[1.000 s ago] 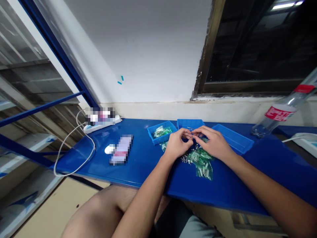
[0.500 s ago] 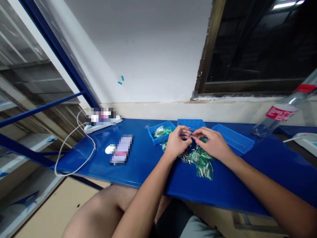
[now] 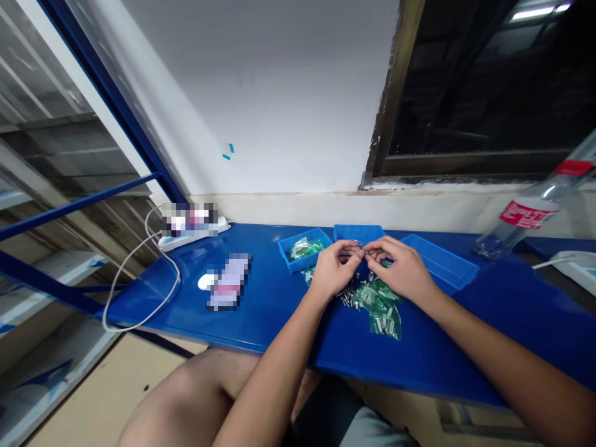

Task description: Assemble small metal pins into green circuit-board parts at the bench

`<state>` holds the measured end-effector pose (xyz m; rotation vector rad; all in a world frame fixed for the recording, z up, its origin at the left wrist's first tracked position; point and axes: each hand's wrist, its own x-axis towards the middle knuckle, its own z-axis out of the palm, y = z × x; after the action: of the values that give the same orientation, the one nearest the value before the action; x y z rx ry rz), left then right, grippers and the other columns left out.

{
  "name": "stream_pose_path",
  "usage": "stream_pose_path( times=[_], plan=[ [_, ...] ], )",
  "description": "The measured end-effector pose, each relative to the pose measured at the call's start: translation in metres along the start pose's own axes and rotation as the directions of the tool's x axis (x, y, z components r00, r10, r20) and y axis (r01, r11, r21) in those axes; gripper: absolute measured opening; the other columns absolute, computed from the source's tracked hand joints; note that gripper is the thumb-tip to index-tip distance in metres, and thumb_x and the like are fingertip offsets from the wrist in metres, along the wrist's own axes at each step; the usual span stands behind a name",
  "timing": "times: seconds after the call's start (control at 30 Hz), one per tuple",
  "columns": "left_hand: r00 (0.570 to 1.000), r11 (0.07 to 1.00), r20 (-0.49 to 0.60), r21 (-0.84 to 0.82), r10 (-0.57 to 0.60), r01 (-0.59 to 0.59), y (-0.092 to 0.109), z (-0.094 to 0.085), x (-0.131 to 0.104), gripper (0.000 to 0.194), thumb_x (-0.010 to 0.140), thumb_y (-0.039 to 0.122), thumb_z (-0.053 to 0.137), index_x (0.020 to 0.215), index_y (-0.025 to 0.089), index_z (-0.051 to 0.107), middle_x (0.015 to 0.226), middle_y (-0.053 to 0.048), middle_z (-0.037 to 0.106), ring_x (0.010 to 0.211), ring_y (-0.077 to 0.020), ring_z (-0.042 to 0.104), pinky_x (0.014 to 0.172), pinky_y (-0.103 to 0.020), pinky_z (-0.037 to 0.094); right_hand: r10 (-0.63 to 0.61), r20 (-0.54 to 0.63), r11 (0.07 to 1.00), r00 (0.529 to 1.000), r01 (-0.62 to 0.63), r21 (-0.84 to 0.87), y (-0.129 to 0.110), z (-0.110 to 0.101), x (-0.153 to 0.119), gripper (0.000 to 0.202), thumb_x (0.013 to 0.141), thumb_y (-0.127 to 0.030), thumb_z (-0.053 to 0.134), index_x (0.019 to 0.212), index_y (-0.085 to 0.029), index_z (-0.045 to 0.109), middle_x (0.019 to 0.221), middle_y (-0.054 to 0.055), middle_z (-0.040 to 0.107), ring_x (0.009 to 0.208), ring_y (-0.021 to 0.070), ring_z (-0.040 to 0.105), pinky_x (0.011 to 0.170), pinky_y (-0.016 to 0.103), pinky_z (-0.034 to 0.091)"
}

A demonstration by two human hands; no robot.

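Observation:
My left hand (image 3: 336,268) and my right hand (image 3: 399,266) meet fingertip to fingertip over the blue table. Both are closed in a pinch around something small, mostly hidden between the fingers. Beneath them lies a pile of small metal pieces (image 3: 348,297). Green plastic bags (image 3: 379,298) with metal pieces inside lie below my right hand. To the left of my left hand, a blue tray (image 3: 292,267) holds green and clear packets (image 3: 305,248). Another blue tray (image 3: 358,231) stands behind my hands, and a longer blue tray (image 3: 442,264) is to the right.
A plastic bottle (image 3: 526,214) with a red label leans at the right. On the left are a blurred phone-like object (image 3: 230,282), a white round item (image 3: 206,282), a white power strip (image 3: 195,234) and a looped cable (image 3: 108,298). A wall rises behind the table (image 3: 270,310).
The fingertips of both hands have drawn closer together, hiding more of the small piece between them. The objects on the table look unmoved.

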<state>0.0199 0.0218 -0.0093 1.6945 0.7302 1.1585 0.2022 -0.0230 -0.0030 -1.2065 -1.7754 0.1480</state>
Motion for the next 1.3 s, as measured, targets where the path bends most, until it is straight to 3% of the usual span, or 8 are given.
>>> stream_pose_path(
  times=[0.07,0.17,0.3,0.53,0.77,0.9,1.17,1.3],
  plan=[
    [0.999,0.992,0.047,0.126,0.016,-0.022,0.001,-0.001,-0.001,0.022,0.097,0.037,0.071,0.104,0.016,0.077,0.1,-0.009,0.081,0.093,-0.0231,0.078,0.09,-0.038,0.064,0.039,-0.005,0.999,0.999,-0.039,0.026,0.001,-0.001,0.0,0.008,0.092,-0.026,0.066,0.098,-0.023,0.071,0.097,0.006,0.072,0.075,0.0202,0.071,0.071,0.036,0.063],
    [0.995,0.981,0.089,0.189,0.037,-0.053,-0.001,-0.003,-0.001,0.022,0.098,0.037,0.07,0.106,0.019,0.08,0.107,-0.008,0.083,0.098,-0.0246,0.079,0.093,-0.04,0.064,0.045,0.026,0.997,0.999,-0.047,0.057,0.002,-0.001,-0.001,0.009,0.094,-0.029,0.065,0.097,-0.024,0.072,0.1,0.006,0.073,0.079,0.0212,0.073,0.071,0.037,0.066],
    [0.998,0.984,0.047,0.172,0.031,-0.039,-0.009,-0.005,0.001,0.018,0.094,0.024,0.073,0.11,0.019,0.081,0.109,-0.008,0.083,0.098,-0.0241,0.081,0.094,-0.042,0.065,0.018,0.057,0.998,0.998,-0.022,0.062,0.001,-0.002,-0.001,0.013,0.097,-0.03,0.062,0.097,-0.024,0.074,0.104,0.007,0.076,0.086,0.0228,0.076,0.079,0.039,0.068],
    [0.992,0.953,-0.006,0.278,0.127,-0.12,-0.004,-0.006,0.001,0.01,0.09,0.018,0.077,0.098,0.021,0.083,0.101,-0.005,0.084,0.094,-0.0219,0.08,0.094,-0.04,0.065,0.193,0.016,0.974,0.981,-0.194,0.118,0.003,0.002,-0.003,0.021,0.094,-0.04,0.07,0.104,-0.022,0.073,0.104,0.008,0.079,0.081,0.0248,0.079,0.076,0.04,0.068],
    [0.996,0.99,-0.014,0.113,0.083,-0.081,-0.006,-0.004,0.003,0.016,0.088,0.01,0.074,0.102,0.017,0.078,0.1,-0.007,0.083,0.091,-0.018,0.079,0.093,-0.036,0.065,0.212,0.038,0.956,0.976,-0.216,0.198,0.009,0.005,-0.002,0.021,0.088,-0.035,0.073,0.103,-0.02,0.073,0.1,0.01,0.079,0.086,0.0243,0.078,0.08,0.042,0.069],
    [0.998,0.998,0.004,0.023,0.066,-0.066,-0.009,-0.003,0.004,0.017,0.089,0.013,0.075,0.105,0.015,0.076,0.1,-0.009,0.082,0.094,-0.0187,0.079,0.094,-0.036,0.064,0.155,0.058,0.974,0.986,-0.163,0.157,0.007,0.003,-0.001,0.021,0.09,-0.031,0.068,0.107,-0.021,0.074,0.101,0.009,0.078,0.087,0.0233,0.076,0.079,0.04,0.068],
    [0.999,0.979,0.034,0.2,0.019,-0.025,0.003,-0.005,-0.001,0.022,0.094,0.04,0.075,0.101,0.02,0.082,0.098,-0.005,0.084,0.09,-0.0231,0.08,0.085,-0.036,0.065,0.136,0.022,0.987,0.99,-0.137,0.08,0.005,0.001,-0.001,0.011,0.089,-0.027,0.068,0.097,-0.022,0.073,0.1,0.007,0.076,0.077,0.0207,0.074,0.073,0.037,0.064],
    [0.999,0.975,0.045,0.221,0.024,-0.033,0.002,-0.007,0.0,0.02,0.093,0.036,0.077,0.105,0.021,0.083,0.105,-0.006,0.084,0.099,-0.0259,0.081,0.092,-0.04,0.065,0.126,0.08,0.983,0.989,-0.135,0.123,0.006,0.002,-0.001,0.01,0.091,-0.029,0.067,0.096,-0.023,0.074,0.103,0.006,0.077,0.08,0.0214,0.075,0.075,0.037,0.065]
  ],
)
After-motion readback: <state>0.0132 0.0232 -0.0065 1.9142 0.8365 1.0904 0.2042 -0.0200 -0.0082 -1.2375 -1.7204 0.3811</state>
